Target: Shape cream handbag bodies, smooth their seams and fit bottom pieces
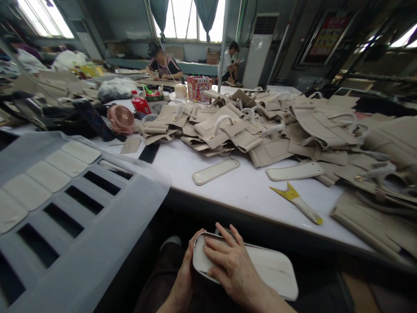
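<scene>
In my lap, below the table edge, lies a flat oblong cream panel [270, 269] with rounded ends. My left hand [184, 278] wraps round its left end from beneath. My right hand [231, 265] lies flat on top of that end, fingers spread and pressing down. Two similar oblong panels [215, 170] [295, 171] rest on the white table [234, 187] in front of me. A yellow-tipped scraper tool [298, 202] lies near the table's front edge, to the right of my hands.
A heap of beige bag pieces with white handles [276, 126] covers the table's middle and right. At left stands a grey slotted rack [65, 208] holding several cream panels. A pink fan [121, 118] and a red box [198, 88] sit farther back. Two people sit in the background.
</scene>
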The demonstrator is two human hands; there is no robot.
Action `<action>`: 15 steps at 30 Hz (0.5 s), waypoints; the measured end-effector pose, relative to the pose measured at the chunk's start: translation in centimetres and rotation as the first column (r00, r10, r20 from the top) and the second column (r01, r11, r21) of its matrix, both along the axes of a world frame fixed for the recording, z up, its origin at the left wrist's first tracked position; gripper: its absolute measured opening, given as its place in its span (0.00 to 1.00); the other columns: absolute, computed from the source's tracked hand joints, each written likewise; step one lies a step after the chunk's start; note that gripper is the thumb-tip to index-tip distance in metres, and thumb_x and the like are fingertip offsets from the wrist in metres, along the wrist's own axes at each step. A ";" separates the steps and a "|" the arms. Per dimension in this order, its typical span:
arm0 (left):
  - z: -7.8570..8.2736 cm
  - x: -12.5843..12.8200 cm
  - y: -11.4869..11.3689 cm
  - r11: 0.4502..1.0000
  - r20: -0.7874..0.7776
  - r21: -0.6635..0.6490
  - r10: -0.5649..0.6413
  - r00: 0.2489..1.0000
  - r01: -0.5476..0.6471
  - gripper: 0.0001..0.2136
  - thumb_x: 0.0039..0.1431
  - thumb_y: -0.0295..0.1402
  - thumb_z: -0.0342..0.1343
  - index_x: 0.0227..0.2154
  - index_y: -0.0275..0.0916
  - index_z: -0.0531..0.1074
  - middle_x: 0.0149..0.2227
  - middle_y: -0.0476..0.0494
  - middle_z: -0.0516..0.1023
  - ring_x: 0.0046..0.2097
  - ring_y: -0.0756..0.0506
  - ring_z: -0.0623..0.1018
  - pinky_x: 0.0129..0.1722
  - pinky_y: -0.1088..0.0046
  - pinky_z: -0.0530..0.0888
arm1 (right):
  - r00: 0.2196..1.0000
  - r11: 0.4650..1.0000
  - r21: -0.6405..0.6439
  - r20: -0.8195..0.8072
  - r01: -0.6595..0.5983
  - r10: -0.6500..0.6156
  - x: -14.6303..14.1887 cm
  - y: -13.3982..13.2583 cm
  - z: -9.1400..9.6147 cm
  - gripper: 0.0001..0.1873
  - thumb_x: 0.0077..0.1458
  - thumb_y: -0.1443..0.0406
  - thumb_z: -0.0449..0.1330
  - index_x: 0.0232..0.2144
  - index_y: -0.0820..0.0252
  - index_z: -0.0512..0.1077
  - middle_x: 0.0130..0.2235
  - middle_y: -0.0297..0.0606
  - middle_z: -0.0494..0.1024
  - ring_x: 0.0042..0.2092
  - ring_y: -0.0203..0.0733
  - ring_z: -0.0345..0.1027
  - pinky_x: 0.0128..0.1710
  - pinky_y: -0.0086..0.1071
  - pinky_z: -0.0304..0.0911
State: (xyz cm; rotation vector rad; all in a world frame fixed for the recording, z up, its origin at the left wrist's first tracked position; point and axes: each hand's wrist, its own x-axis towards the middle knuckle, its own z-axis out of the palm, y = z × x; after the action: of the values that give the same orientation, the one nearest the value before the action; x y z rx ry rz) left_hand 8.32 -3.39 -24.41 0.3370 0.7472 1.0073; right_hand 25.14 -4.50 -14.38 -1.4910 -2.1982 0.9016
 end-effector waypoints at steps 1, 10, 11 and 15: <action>0.1 -0.1 0.0 1.000 -0.006 -0.010 -0.012 1.000 0.012 0.22 0.63 0.47 0.52 0.55 0.44 0.71 0.62 0.45 0.69 0.67 0.39 0.58 0.69 0.61 0.48 | 1.000 1.000 0.002 -0.003 -0.003 0.003 0.0 -0.1 -0.1 0.21 0.61 0.60 0.58 0.56 0.39 0.65 0.61 0.18 0.67 0.70 0.47 0.34 0.67 0.51 0.21; 1.0 -0.8 0.7 0.997 -0.069 -0.030 -0.069 0.995 0.067 0.19 0.62 0.44 0.56 0.53 0.44 0.74 0.59 0.46 0.71 0.66 0.39 0.60 0.68 0.62 0.50 | 1.000 1.000 0.001 -0.015 0.012 -0.012 0.3 -0.2 -0.6 0.23 0.62 0.59 0.57 0.58 0.38 0.62 0.63 0.17 0.64 0.70 0.46 0.33 0.67 0.51 0.18; 1.1 -0.9 0.8 0.997 -0.081 -0.026 -0.079 0.994 0.077 0.19 0.62 0.44 0.56 0.53 0.44 0.74 0.60 0.46 0.71 0.66 0.39 0.60 0.68 0.62 0.50 | 1.000 1.000 0.000 -0.018 0.013 -0.013 0.4 -0.2 -0.6 0.23 0.62 0.60 0.57 0.58 0.39 0.62 0.63 0.17 0.64 0.70 0.47 0.33 0.67 0.51 0.18; 1.5 -1.4 1.1 0.989 -0.111 0.008 -0.144 0.983 0.146 0.19 0.63 0.43 0.54 0.54 0.43 0.73 0.61 0.45 0.70 0.66 0.38 0.60 0.68 0.60 0.51 | 0.999 1.000 -0.013 -0.029 0.014 -0.014 0.4 -0.2 -0.7 0.25 0.61 0.61 0.57 0.59 0.39 0.62 0.64 0.19 0.63 0.70 0.48 0.34 0.67 0.52 0.17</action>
State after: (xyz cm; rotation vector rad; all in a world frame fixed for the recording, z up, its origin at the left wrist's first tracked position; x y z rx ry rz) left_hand 6.88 -2.29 -22.93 0.4578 0.8028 0.8628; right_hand 25.58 -4.73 -15.05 -1.4873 -2.1627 0.9287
